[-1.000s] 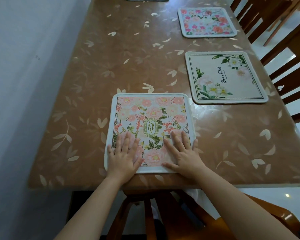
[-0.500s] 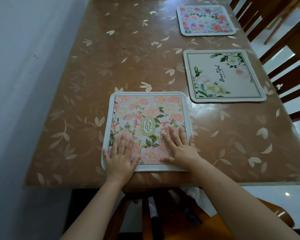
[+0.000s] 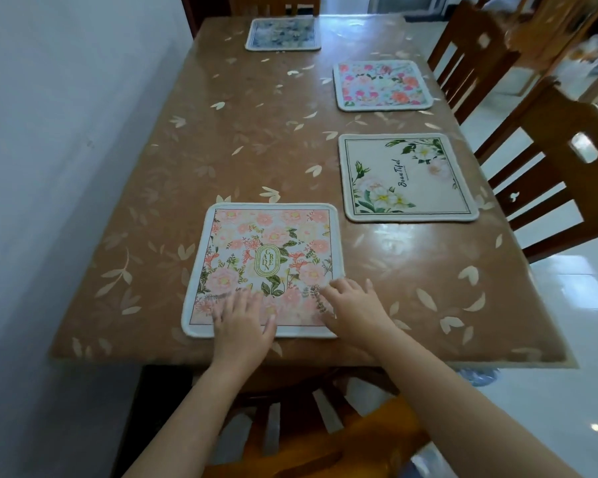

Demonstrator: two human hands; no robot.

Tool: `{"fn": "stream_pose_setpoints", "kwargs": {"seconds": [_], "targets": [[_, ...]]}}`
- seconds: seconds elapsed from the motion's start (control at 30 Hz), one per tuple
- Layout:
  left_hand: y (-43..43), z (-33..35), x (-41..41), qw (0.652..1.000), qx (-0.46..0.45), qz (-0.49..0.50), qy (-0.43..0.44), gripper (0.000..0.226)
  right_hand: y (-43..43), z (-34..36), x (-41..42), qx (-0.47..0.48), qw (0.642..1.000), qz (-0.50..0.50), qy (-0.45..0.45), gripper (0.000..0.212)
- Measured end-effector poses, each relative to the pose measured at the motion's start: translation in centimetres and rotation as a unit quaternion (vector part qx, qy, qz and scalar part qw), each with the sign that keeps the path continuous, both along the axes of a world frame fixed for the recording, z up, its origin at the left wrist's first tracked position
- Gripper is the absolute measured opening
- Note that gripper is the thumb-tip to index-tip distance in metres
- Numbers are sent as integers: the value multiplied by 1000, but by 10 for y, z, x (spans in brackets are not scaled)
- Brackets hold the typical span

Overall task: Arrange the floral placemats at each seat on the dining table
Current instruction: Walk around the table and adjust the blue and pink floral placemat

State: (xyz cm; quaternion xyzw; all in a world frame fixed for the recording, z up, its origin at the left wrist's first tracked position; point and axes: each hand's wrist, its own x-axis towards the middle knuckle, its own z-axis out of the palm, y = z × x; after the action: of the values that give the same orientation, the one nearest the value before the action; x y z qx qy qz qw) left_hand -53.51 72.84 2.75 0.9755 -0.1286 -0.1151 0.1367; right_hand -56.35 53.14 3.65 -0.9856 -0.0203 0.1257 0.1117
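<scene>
A pink floral "Garden" placemat (image 3: 266, 250) lies flat at the near end of the brown dining table (image 3: 256, 139). My left hand (image 3: 242, 322) rests flat on its near edge, fingers spread. My right hand (image 3: 354, 305) lies on the mat's near right corner with relaxed fingers, partly over the tablecloth. A cream placemat with white flowers (image 3: 406, 177) sits at the right side. Farther back on the right is a bright pink-and-blue floral placemat (image 3: 382, 85). At the far end lies a blue-grey floral placemat (image 3: 283, 33).
A white wall (image 3: 66, 132) runs along the table's left side. Two wooden chairs (image 3: 546, 167) stand at the right, another at the far end (image 3: 273, 3). A wooden chair seat (image 3: 325, 443) is below my arms. The floor is glossy white tile (image 3: 584, 305).
Both hands have slid back toward the near edge of the pink mat, the right one toward its right corner. The view has lifted, showing the far placemat and chairs.
</scene>
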Motion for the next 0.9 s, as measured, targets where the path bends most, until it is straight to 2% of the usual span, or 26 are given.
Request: {"fn": "stream_pose_setpoints", "kwargs": {"seconds": [0.23, 0.47, 0.67, 0.9], "targets": [[-101, 42, -43, 995, -83, -5, -60, 49, -65, 31, -35, 15, 999, -7, -35, 54], [-212, 65, -76, 990, -70, -37, -117, 51, -166, 56, -73, 19, 995, -36, -91, 55], [-307, 79, -104, 989, -92, -38, -113, 51, -256, 72, -114, 14, 990, -63, -128, 51], [-377, 89, -114, 986, -107, -33, -127, 49, -326, 89, -124, 10, 986, -81, -146, 50]]}}
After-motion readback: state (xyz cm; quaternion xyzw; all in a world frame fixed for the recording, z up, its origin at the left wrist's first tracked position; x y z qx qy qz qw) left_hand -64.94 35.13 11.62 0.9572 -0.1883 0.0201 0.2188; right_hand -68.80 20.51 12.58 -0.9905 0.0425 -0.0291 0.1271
